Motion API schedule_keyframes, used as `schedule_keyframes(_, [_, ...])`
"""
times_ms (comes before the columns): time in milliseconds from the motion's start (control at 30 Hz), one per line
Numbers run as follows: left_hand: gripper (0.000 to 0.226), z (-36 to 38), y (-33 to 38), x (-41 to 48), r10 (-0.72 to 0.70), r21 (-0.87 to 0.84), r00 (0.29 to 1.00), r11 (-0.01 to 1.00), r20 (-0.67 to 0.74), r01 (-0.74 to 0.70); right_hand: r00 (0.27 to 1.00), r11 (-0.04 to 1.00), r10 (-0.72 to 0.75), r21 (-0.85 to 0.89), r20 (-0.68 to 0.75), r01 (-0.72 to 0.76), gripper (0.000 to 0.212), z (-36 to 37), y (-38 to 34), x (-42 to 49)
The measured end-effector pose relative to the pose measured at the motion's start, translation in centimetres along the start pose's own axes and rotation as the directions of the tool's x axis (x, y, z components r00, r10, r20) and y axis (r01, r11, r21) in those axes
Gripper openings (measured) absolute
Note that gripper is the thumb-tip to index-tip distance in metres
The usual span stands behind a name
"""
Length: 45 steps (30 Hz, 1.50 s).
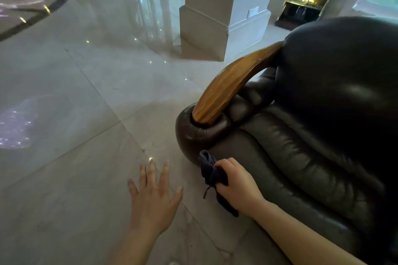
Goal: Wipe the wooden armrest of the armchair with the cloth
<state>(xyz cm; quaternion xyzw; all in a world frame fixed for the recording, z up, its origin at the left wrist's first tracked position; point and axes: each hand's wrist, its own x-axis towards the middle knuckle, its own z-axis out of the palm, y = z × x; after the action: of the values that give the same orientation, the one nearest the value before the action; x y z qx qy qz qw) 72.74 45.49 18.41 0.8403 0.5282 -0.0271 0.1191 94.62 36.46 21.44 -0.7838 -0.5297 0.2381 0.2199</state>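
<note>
A curved wooden armrest (228,84) arcs from the padded front corner of a dark leather armchair (323,135) up to its backrest. My right hand (237,187) is shut on a bunched dark blue cloth (212,175), held in front of the chair's lower front corner, well below the armrest and apart from it. A loose thread hangs from the cloth. To the left of it, my left hand (154,198) hovers over the floor with fingers spread and holds nothing.
Glossy pale marble floor (86,103) stretches to the left and ahead. A white square column (206,17) stands behind the armrest. A dark inlaid curve marks the floor at far left. A lit alcove sits at the back right.
</note>
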Motion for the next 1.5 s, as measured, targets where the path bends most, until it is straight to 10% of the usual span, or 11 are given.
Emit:
schedule_keyframes(600, [0.078, 6.0, 2.0, 18.2, 0.021, -0.012, 0.98, 1.0, 0.198, -0.019, 0.993, 0.993, 0.114, 0.019, 0.038, -0.115, 0.04, 3.7, 6.5, 17.4])
schedule_keyframes(1033, [0.078, 11.2, 3.1, 34.5, 0.049, -0.033, 0.985, 0.998, 0.167, -0.044, 0.901, 0.845, -0.373, -0.321, 0.221, 0.429, 0.042, 11.1, 11.6, 33.8])
schedule_keyframes(1367, [0.075, 12.3, 8.2, 42.8, 0.356, -0.179, 0.935, 0.919, 0.002, -0.35, 0.916, 0.992, -0.035, -0.128, -0.4, -0.018, 0.045, 4.5, 17.0, 32.6])
schedule_keyframes(1500, [0.079, 13.8, 11.0, 45.3, 0.386, -0.3, 0.922, 0.876, -0.033, -0.377, 0.921, 0.971, -0.143, -0.23, -0.363, 0.06, 0.038, 3.7, 16.9, 36.3])
